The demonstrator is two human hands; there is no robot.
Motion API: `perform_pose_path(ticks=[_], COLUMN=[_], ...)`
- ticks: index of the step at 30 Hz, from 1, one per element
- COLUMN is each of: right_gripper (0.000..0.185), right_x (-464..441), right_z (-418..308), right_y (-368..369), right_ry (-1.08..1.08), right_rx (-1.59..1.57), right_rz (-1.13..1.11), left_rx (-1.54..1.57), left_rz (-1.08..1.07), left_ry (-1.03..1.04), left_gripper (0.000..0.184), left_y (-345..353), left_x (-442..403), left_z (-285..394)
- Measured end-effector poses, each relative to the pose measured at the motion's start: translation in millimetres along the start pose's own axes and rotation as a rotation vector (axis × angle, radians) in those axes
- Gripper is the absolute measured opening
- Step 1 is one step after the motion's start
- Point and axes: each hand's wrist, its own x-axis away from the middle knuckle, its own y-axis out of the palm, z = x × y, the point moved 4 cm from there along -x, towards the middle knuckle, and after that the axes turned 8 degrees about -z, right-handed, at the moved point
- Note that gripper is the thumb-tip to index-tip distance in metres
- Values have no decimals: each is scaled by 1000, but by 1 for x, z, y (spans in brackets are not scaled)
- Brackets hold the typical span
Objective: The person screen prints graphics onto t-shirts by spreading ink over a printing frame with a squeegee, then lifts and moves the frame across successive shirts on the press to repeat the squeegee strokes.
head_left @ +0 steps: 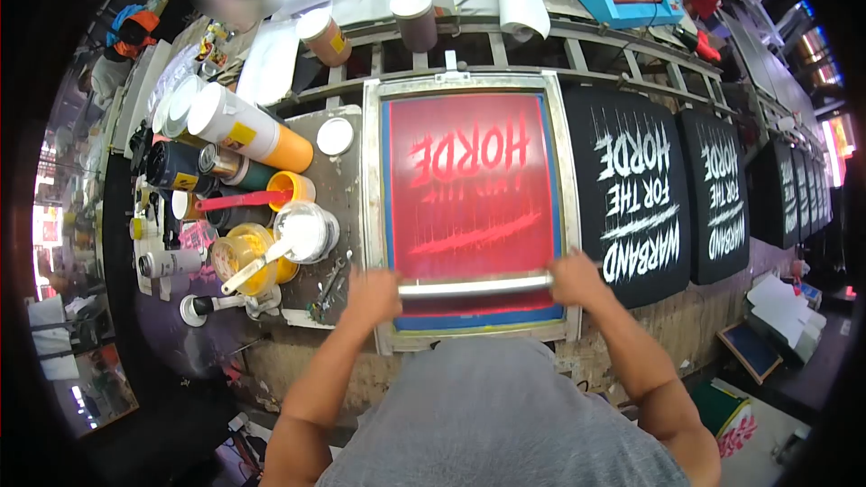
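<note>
A printing screen (469,225) with red mesh, blue tape edging and a pale metal frame lies flat in front of me. Its mesh carries the lettering "HORDE" and streaks. Across the lower part of the mesh rests a squeegee (475,287) with a shiny bar. My left hand (374,294) is closed around its left end, and my right hand (579,280) grips the right end. Both hands are slightly blurred, and their fingers are partly hidden. Right of the frame lies a black printed fabric (631,180) with white lettering.
More printed black pieces (719,185) continue along the right. Ink tubs crowd the left, including a white tub (307,233) with a spatula (257,269) across it. Two lidded jars (414,20) and a paper roll (521,0) stand behind the screen, near a blue device (627,0).
</note>
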Motion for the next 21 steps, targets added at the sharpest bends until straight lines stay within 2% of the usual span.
perform_pose_path(ticks=[4, 9, 11, 12, 13, 16, 17, 18, 19, 20, 21], right_gripper=[30, 26, 26, 25, 23, 28, 28, 32, 36, 41, 41], right_x=[-91, -185, -209, -220, -225, -206, -206, -207, -208, -214, -222], right_z=[42, 84, 95, 99, 100, 90, 90, 88, 89, 94, 99], right_y=[-121, -229, -244, -245, -242, -213, -219, -229, -236, -251, -262], right_ry=[-17, 55, 68, 77, 99, -44, -47, -30, -13, 8, 77], right_rx=[54, 97, 109, 113, 147, 135, 132, 110, 92, -3, -13], right_rz=[389, 513, 497, 459, 485, 662, 659, 485, 303, 226, 209], left_rx=[-82, -122, -123, -141, -149, -182, -192, -196, -168, -138, -100], left_rz=[365, 459, 494, 441, 456, 518, 529, 526, 365, 202, 302], left_ry=[9, -35, -41, -65, -62, -21, 50, 52, 36, 19, 1], left_gripper=[33, 43, 42, 42, 42, 49, 59, 59, 54, 49, 44], left_y=[-107, -214, -237, -241, -240, -212, -205, -221, -243, -255, -263], left_x=[-102, -211, -241, -245, -246, -234, -236, -236, -238, -242, -254], left_z=[-27, -47, -53, -51, -50, -45, -47, -48, -46, -47, -55])
